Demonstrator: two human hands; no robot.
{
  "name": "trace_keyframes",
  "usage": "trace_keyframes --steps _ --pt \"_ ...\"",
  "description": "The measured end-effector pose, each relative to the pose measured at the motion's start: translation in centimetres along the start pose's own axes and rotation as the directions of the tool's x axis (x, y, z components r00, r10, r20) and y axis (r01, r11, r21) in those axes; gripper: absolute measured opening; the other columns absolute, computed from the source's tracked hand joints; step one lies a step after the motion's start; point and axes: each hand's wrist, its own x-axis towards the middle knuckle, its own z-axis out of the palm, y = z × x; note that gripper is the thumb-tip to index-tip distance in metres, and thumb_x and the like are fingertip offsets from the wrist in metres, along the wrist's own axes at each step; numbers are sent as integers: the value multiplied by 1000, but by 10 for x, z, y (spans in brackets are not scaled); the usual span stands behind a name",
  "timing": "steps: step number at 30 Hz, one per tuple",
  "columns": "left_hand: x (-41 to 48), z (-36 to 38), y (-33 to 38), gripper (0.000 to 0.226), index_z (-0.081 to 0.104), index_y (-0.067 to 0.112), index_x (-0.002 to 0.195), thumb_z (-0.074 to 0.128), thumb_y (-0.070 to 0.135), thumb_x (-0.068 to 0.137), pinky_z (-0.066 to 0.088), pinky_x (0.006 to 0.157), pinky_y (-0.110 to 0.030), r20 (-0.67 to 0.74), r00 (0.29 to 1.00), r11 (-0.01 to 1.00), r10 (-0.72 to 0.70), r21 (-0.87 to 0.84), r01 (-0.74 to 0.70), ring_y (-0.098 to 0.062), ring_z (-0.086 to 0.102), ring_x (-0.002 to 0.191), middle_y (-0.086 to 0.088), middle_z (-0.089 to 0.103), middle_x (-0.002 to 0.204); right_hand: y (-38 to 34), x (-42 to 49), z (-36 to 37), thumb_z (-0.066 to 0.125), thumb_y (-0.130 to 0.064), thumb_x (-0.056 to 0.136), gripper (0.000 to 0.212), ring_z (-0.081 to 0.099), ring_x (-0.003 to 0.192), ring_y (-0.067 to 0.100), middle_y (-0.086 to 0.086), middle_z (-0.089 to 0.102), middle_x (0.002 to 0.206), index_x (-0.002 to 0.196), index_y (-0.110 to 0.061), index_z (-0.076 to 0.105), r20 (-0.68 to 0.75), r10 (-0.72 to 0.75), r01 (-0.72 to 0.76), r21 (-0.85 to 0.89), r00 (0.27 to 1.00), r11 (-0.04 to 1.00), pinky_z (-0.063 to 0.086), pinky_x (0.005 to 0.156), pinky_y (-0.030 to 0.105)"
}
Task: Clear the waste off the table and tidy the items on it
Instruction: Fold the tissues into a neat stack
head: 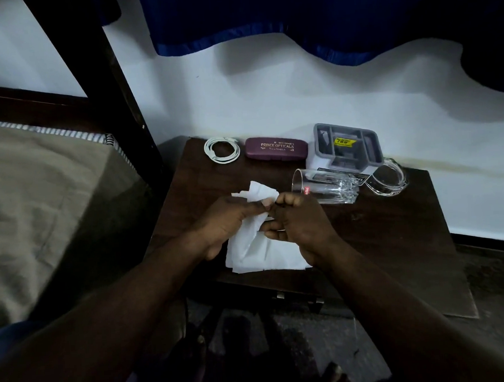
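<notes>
Our left fingers (253,206) and right fingers (289,201) were curled round the white paper (248,250), not yet cleared from the surface (380,227). Just beyond the fingers, the tipped glass (327,187) awaited righting; cable (221,150) and case (275,148) lay tidy behind.

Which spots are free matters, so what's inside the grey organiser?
Inside the grey organiser, a yellow label shows in the middle compartment; the shadowed compartment bottoms cannot be made out.

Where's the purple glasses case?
Head view: the purple glasses case lies at the table's back, white cable to its left, grey organiser to its right.
</notes>
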Motion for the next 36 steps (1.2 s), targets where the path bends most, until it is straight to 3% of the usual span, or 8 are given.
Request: trace_keyframes --steps 5,9,14,21,25,27,31,36 --pt "5 -5 -4 34 71 -8 109 70 24 95 50 104 -57 -135 990 999 -36 -8 35 -38 70 110 -19 75 110 -6 1 -6 71 -7 94 15 70 58 20 14 69 80 84 -9 61 -47 37 -37 -8 998 999 59 57 31" --pt "8 -10 -3 20 76 7 105 72 23 93 57 95 -51 -228 970 996 -88 -9 88 -32 73 102 -10 78 105 -13 4 -19 72 -5 92 22 65 53 17 8 67 77 78 -13 58 -65 61 -61 1 996 998 56 53 29" --pt "11 -15 -2 12 74 6 94 75 15 86 56 76 -39 -286 948 990 -137 1 143 -30 73 93 -13 77 102 -4 10 -35 80 -16 88 10 67 54 11 9 75 82 87 -9 73 -192 -66 2 -316 979 949 59 53 28" --pt "13 -12 -9 17 64 7 73 80 9 81 41 49 -20 -346 936 985 -64 126 114 -15 59 58 -2 67 66 15 15 -38 82 -25 85 15 75 79 27 1 76 81 81 -23 68 -214 -236 74 -572 948 817 60 86 50" --pt "14 -12 -12 14 68 3 87 79 9 81 46 55 -26 -410 912 980 -30 169 108 -20 62 68 -11 71 83 17 17 -40 80 -33 86 18 71 80 13 -12 73 80 76 -30 66 -242 -346 77 -711 906 699 56 84 32" --pt "13 -12 -13 23 67 3 97 80 5 78 55 69 -36 -433 901 969 -19 214 124 -25 67 82 -13 73 97 18 17 -41 79 -36 87 15 70 82 11 -11 73 83 79 -29 68 -249 -374 74 -739 894 669 53 82 29" --pt "12 -11 -17 49 59 16 111 85 2 71 50 68 -31 -453 891 963 23 248 102 -23 64 94 -4 65 106 19 17 -41 77 -50 84 23 68 84 12 -11 73 87 86 -28 69 -219 -349 23 -819 911 574 46 75 27" --pt "11 -9 -15 52 64 8 113 86 -4 67 61 82 -44 -375 921 994 -103 -20 104 -30 73 94 -10 74 107 15 19 -49 78 -53 80 29 67 89 13 -12 70 84 88 -28 65 -140 -316 46 -856 938 515 52 82 32"
